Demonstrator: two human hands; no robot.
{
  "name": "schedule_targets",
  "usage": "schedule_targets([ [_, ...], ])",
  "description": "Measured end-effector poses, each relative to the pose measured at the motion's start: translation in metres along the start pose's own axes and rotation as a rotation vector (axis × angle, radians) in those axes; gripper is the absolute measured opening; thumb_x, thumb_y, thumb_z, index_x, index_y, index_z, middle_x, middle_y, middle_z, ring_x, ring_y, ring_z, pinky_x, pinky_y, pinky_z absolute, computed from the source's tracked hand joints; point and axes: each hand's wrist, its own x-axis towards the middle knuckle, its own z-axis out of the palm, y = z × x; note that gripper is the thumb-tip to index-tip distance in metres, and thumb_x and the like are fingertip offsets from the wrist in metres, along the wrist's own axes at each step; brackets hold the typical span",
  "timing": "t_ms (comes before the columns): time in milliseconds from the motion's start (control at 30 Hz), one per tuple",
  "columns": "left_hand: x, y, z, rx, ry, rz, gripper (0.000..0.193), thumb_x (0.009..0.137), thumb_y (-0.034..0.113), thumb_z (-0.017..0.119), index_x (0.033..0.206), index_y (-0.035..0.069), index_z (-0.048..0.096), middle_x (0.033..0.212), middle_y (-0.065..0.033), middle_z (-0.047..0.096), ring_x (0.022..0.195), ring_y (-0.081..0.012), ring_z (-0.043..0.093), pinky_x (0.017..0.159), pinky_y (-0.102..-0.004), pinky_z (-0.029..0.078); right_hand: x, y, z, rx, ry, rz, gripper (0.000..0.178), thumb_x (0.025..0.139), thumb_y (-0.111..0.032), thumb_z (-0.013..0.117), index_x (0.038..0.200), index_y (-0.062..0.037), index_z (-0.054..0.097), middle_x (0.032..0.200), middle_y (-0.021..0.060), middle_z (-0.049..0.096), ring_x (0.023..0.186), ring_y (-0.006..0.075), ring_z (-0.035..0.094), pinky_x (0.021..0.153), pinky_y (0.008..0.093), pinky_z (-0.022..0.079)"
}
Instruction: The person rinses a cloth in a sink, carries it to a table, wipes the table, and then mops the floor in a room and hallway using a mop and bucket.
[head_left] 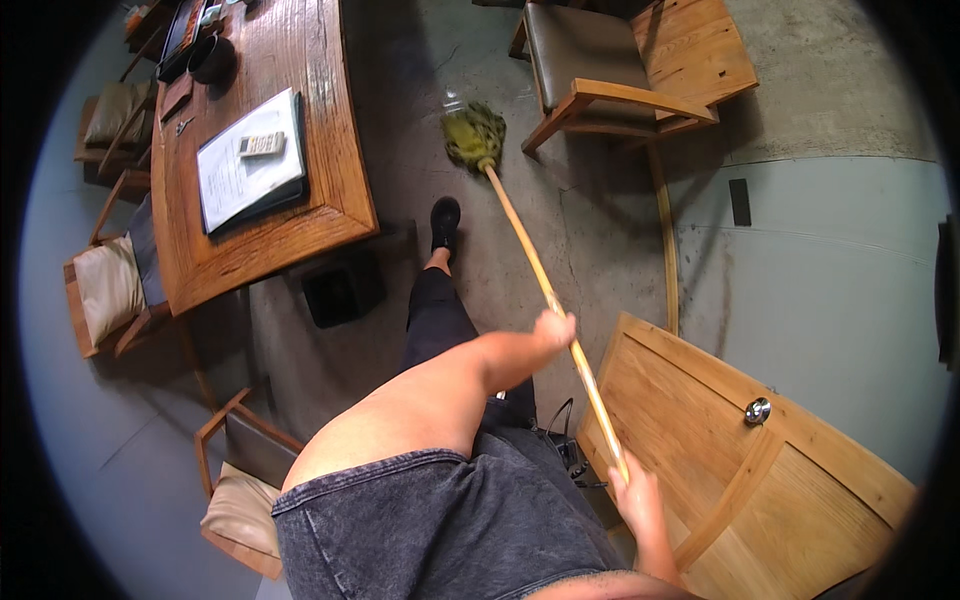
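Observation:
A mop with a long pale wooden handle [522, 240] slants across the middle of the view. Its yellow-green strand head [474, 136] rests on the grey floor, left of a wooden armchair. My left hand [555, 329] is closed around the handle about midway along, with the arm stretched across my body. Near the handle's upper end, my right hand [638, 492] wraps around it, close to the wooden door. My black shoe [446, 222] stands on the floor just left of the handle.
A wooden table [330, 190] at left carries papers on a dark folder, a remote control [262, 145] and a dark bowl [212, 60]. Beneath its edge sits a black bin [343, 290]. An armchair [590, 60] stands far right; a wooden door [690, 400] is near right. Several cushioned chairs line the left.

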Motion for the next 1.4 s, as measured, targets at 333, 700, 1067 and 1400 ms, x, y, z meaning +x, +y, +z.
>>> schedule_targets([
  [333,-0.082,-0.058,0.071,-0.190,-0.215,-0.182,0.047,0.082,0.040,0.067,0.103,-0.002,0.069,0.099,-0.0210,0.070,0.090,-0.0308,0.070,0.078,-0.0402,0.055,-0.064,0.092,0.015,-0.372,0.091,0.091,0.040,0.087,-0.035,0.069,0.126,-0.0245,0.063,0.072,0.0212,0.066,0.069,0.0415,0.066,0.061,0.0504,0.052],
  [700,0.180,0.070,-0.236,-0.518,0.629,-0.143,0.042,0.086,0.040,0.065,0.102,0.001,0.061,0.095,-0.0221,0.070,0.092,-0.0402,0.068,0.084,-0.0489,0.053,0.282,-0.196,0.030,-0.281,0.166,-0.450,0.040,0.093,-0.041,0.060,0.128,-0.0202,0.058,0.075,0.0191,0.068,0.071,0.0394,0.068,0.063,0.0506,0.054],
  [1067,0.169,0.107,-0.347,-0.340,0.715,-0.042,0.036,0.084,0.035,0.065,0.107,0.007,0.064,0.102,-0.0213,0.069,0.100,-0.0409,0.065,0.089,-0.0481,0.051,0.324,-0.326,0.005,-0.296,0.080,-0.637,0.038,0.093,-0.030,0.060,0.126,-0.0125,0.055,0.085,0.0245,0.068,0.082,0.0440,0.066,0.074,0.0517,0.054],
  [1400,-0.017,-0.003,-0.075,-0.356,0.374,0.057,0.044,0.081,0.037,0.060,0.111,0.004,0.058,0.101,-0.0244,0.068,0.097,-0.0425,0.065,0.085,-0.0499,0.052,0.108,-0.043,0.033,-0.310,0.132,-0.416,0.045,0.091,-0.031,0.063,0.132,-0.0122,0.057,0.081,0.0266,0.067,0.078,0.0462,0.066,0.070,0.0526,0.053],
])
